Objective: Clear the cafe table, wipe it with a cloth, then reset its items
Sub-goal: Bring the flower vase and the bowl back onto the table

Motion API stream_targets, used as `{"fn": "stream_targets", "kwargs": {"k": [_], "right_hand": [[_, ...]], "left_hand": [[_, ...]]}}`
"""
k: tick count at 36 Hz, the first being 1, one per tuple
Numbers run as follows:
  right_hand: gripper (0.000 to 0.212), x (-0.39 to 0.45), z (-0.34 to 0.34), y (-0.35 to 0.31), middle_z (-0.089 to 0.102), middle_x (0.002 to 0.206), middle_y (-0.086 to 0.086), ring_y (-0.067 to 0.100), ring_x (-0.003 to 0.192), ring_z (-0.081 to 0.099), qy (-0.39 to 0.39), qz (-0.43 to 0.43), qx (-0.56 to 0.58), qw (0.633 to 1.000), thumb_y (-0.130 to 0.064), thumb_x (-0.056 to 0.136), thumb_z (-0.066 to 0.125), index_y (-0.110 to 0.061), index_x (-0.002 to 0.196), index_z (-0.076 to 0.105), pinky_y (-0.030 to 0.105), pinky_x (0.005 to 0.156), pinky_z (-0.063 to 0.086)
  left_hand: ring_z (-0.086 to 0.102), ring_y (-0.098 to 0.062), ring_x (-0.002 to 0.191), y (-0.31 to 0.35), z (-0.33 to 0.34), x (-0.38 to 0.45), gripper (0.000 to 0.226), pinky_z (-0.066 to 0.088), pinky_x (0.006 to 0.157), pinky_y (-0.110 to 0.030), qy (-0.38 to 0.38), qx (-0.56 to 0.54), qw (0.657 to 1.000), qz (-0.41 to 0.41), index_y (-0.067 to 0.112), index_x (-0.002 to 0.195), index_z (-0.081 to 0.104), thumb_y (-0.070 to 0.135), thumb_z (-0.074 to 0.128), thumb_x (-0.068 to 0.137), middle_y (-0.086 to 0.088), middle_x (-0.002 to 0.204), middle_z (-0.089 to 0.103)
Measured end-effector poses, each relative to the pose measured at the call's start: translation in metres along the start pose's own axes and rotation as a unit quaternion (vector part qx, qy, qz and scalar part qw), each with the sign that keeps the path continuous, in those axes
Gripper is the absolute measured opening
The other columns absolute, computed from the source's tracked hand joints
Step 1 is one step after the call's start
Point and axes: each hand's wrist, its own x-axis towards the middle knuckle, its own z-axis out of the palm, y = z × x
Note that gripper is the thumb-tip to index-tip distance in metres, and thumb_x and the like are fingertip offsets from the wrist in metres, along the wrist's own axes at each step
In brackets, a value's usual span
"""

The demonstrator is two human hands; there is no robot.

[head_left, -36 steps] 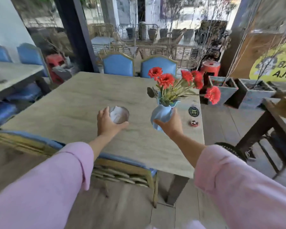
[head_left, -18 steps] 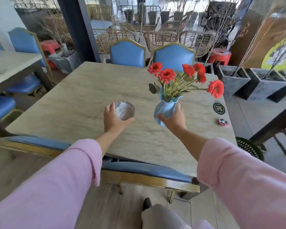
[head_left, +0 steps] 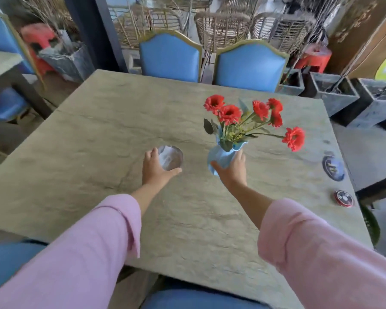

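**Both hands full over the table**

The left hand (head_left: 156, 168) curls round a glass (head_left: 170, 157) stuffed with white paper. The right hand (head_left: 231, 169) grips the blue vase (head_left: 221, 156) low on the body, over the middle of the stone table (head_left: 98, 130). The red flowers (head_left: 252, 121) lean right, so a hasty move could tip it. Two small round things (head_left: 333, 168) sit by the right edge; their markings are blurred. Whether glass or vase touches the tabletop, I cannot tell. No cloth in sight.
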Motion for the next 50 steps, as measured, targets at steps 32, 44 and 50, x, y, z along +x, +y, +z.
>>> {"fn": "stream_targets", "kwargs": {"k": [32, 44, 50], "right_hand": [[0.116, 0.066, 0.041, 0.020, 0.029, 0.152, 0.016, 0.032, 0.141, 0.026, -0.016, 0.001, -0.076, 0.997, -0.047, 0.072, 0.082, -0.012, 0.155, 0.008, 0.044, 0.116, 0.024], [0.100, -0.029, -0.038, 0.013, 0.014, 0.161, 0.009, 0.032, 0.148, 0.016, -0.090, 0.033, -0.279, 0.955, -0.045, 0.087, 0.068, -0.017, 0.156, 0.001, 0.052, 0.116, 0.028], [0.093, -0.098, -0.094, 0.012, 0.019, 0.161, 0.008, 0.029, 0.149, 0.015, -0.085, 0.032, -0.336, 0.937, -0.049, 0.090, 0.063, -0.013, 0.156, 0.008, 0.051, 0.117, 0.024]], "left_hand": [[-0.010, -0.022, 0.150, -0.001, 0.051, 0.103, 0.137, 0.007, 0.119, -0.034, -0.084, -0.015, 0.996, -0.017, 0.007, 0.153, -0.011, 0.046, 0.086, 0.064, -0.009, 0.162, -0.012], [-0.010, -0.022, 0.150, -0.013, 0.003, -0.007, 0.122, 0.008, 0.122, -0.035, -0.135, 0.079, 0.987, 0.025, 0.006, 0.154, -0.006, 0.053, 0.075, 0.075, -0.009, 0.161, -0.021], [-0.014, -0.024, 0.149, 0.013, -0.015, -0.075, 0.117, 0.005, 0.122, -0.037, -0.181, 0.111, 0.973, 0.089, 0.005, 0.153, -0.007, 0.052, 0.072, 0.079, -0.010, 0.160, -0.022]]}}
